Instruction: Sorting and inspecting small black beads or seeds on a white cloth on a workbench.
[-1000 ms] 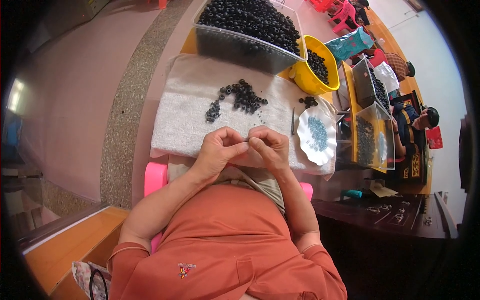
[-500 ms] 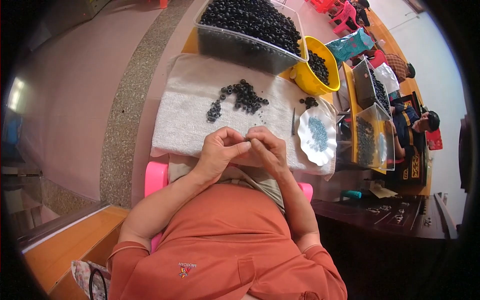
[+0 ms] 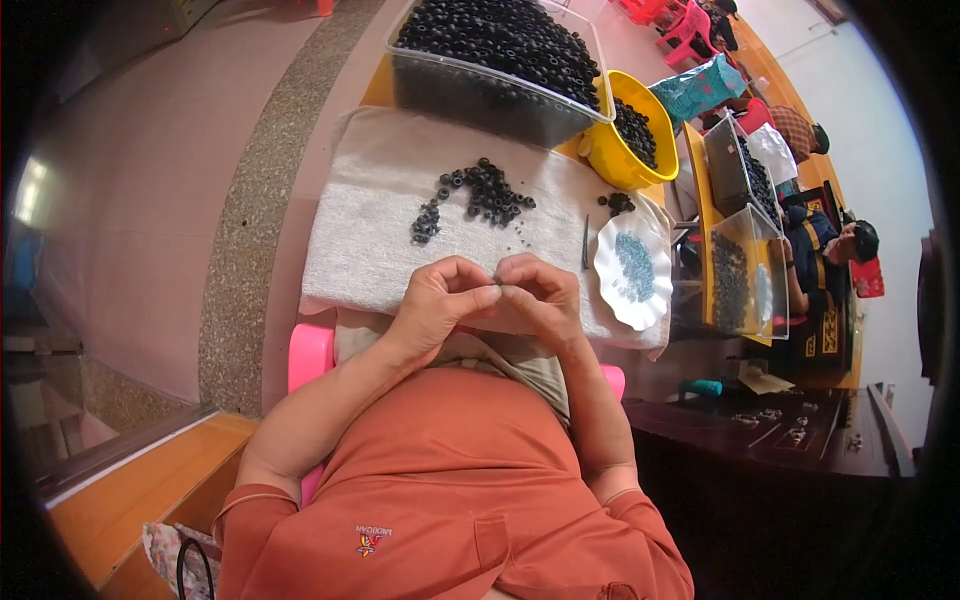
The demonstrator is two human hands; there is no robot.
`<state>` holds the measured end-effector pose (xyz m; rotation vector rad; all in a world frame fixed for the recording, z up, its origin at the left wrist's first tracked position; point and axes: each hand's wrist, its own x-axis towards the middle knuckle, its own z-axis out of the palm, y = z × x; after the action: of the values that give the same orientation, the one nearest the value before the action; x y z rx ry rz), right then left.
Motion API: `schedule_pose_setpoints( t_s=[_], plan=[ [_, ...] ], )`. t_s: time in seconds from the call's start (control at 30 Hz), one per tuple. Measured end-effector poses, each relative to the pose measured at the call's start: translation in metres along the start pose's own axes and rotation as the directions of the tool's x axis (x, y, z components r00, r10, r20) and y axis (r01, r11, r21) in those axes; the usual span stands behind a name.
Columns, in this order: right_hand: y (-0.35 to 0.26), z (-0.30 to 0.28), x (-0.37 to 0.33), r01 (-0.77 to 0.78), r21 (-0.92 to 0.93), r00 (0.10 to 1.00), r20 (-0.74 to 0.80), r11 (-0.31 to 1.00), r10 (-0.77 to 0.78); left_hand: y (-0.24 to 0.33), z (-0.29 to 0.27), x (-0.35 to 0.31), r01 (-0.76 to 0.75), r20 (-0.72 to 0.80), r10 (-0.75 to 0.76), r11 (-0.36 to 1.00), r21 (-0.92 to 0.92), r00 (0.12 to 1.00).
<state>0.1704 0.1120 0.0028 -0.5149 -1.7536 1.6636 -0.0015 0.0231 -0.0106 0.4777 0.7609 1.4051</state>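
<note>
Fingertips pinched together, my left hand (image 3: 445,300) and my right hand (image 3: 541,295) meet over the near edge of a white towel (image 3: 350,240). Between them is something small and dark, mostly covered by the fingers, too small to name. Past the hands lies a loose pile of black ring-shaped parts (image 3: 490,193), with a cluster of smaller grey pieces (image 3: 426,222) at its left. To the right, a white scalloped dish (image 3: 655,310) holds tiny bluish clear pieces (image 3: 635,268). A thin dark tool like tweezers (image 3: 586,243) lies beside the dish, near a few black rings (image 3: 617,204).
A clear plastic bin (image 3: 470,105) heaped with black rings stands at the far edge. Right of it is a yellow bucket (image 3: 625,168) with more. Further right are other clear bins (image 3: 745,270) and a seated person (image 3: 815,250). A dark cabinet (image 3: 740,430) stands at the near right.
My right fingers have shifted slightly and curl a little more at the meeting point. My left hand stays almost in place, and the pieces on the towel look the same.
</note>
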Motion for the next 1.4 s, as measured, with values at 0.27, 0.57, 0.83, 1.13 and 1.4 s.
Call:
schedule_pose_setpoints(
  t_s=[0.27, 0.57, 0.83, 1.13, 1.4],
  plan=[
    [-0.006, -0.002, -0.001, 0.052, -0.126, 0.998, 0.027, 0.991, -0.049, 0.0, 0.001, 0.0, 0.021, 0.002, -0.021, 1.0, 0.003, 1.0],
    [-0.025, -0.012, 0.004, -0.009, -0.203, 0.987, 0.154, 0.979, 0.041, 0.002, 0.003, -0.002, 0.073, -0.021, -0.071, 0.991, 0.108, 0.997],
    [-0.028, -0.01, 0.002, -0.126, -0.131, 0.984, 0.105, 0.983, 0.141, -0.003, 0.0, -0.001, 0.032, 0.01, -0.034, 0.985, 0.171, 0.999],
    [-0.026, -0.01, 0.003, -0.084, -0.218, 0.988, 0.112, 0.972, 0.11, -0.012, -0.003, 0.002, -0.085, 0.039, 0.077, 0.952, 0.294, 0.996],
    [-0.021, -0.014, 0.0, -0.169, -0.169, 0.976, 0.105, 0.971, 0.188, -0.009, -0.002, 0.002, -0.07, 0.037, 0.063, 0.959, 0.273, 0.997]
  ],
)
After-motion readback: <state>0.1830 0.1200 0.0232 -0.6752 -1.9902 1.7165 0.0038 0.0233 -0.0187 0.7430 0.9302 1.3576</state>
